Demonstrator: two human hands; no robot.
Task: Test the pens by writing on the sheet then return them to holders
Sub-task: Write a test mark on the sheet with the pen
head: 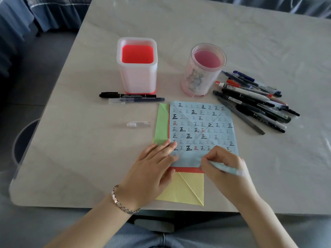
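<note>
- Your left hand point(154, 165) lies flat, fingers straight, pressing the blue sheet's point(202, 129) near-left corner.
- Your right hand point(222, 165) pinches a pale blue pen point(225, 168), tip on the sheet's lower edge.
- Both holders point(137, 68) stand beyond the sheet on the surface point(80, 149).

Most likely a room in a home. A pale, marble-patterned table point(197, 24) with rounded corners fills the frame. Blue draped fabric point(53, 13), like curtains or bedding, hangs across the upper left and upper right. In the middle stand a square holder point(137, 76) and a round holder point(202, 76) of plastic, with loose pens point(254, 102) and coloured paper sheets point(184, 190): household stationery.
</note>
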